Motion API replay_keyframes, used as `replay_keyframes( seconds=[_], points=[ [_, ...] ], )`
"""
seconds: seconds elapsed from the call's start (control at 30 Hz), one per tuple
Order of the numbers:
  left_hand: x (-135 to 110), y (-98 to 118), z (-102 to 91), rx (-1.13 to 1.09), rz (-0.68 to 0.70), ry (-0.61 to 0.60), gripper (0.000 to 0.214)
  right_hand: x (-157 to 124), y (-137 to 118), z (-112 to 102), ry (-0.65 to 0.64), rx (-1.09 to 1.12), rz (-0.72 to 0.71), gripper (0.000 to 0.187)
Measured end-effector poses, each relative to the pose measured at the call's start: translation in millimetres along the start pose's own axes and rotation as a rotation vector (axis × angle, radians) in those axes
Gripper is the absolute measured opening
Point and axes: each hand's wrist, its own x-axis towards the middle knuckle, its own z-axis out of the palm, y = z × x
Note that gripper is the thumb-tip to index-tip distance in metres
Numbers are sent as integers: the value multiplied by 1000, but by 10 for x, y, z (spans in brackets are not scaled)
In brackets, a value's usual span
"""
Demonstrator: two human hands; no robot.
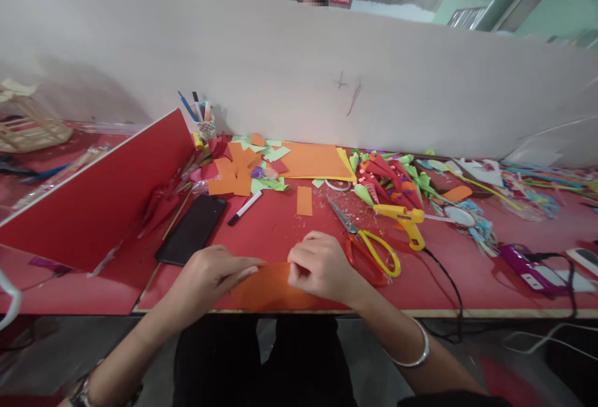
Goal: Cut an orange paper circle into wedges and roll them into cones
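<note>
Both my hands work an orange paper piece (268,288) lying at the near edge of the red table (467,282). My left hand (210,275) pinches its left side with fingers pressed together. The fingers of my right hand (320,265) curl closed over the paper's upper right edge. Yellow-handled scissors (369,245) lie just right of my right hand. A yellow glue gun (404,219) rests beyond them, its black cord running off the table edge.
A black phone (191,229) and a marker (244,207) lie left of centre. Orange and green paper scraps (243,170), an orange sheet (313,161), paper cones (387,179), a pen cup (203,123) and a red divider (98,198) surround them. A white partition (299,76) stands behind.
</note>
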Motion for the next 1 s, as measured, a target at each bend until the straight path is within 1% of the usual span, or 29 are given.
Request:
replay_keyframes(
  seconds=[0.17,0.3,0.4,0.47,0.53,0.57,0.63,0.7,0.77,0.87,0.93,1.0],
  points=[
    [-76,-164,-122,-6,-80,5,27,-217,237,-121,0,-73,73,16],
    [9,-230,-126,12,-76,-29,28,-308,398,-227,27,-231,147,18],
    [122,-247,-91,13,-92,-62,27,-271,414,-271,68,-329,187,18],
    [190,-232,-67,-1,-112,-72,26,-217,361,-271,83,-320,216,16],
    [241,-190,-39,-50,-110,-80,26,-160,275,-245,53,-227,239,19],
    [260,-162,-24,-84,-108,-87,26,-136,230,-226,20,-146,250,20],
    [282,-104,5,-169,-125,-96,26,-103,159,-187,-67,68,284,16],
    [280,-62,25,-264,-169,-78,24,-94,132,-154,-104,286,367,20],
    [260,-42,35,-377,-205,-48,23,-105,154,-125,-64,442,488,24],
    [231,-39,49,-539,-242,-39,23,-132,227,-56,14,545,623,26],
    [230,-36,69,-597,-286,-34,26,-139,264,16,13,574,645,26],
    [244,-29,101,-623,-327,-10,30,-132,269,96,17,569,637,24]
  ],
)
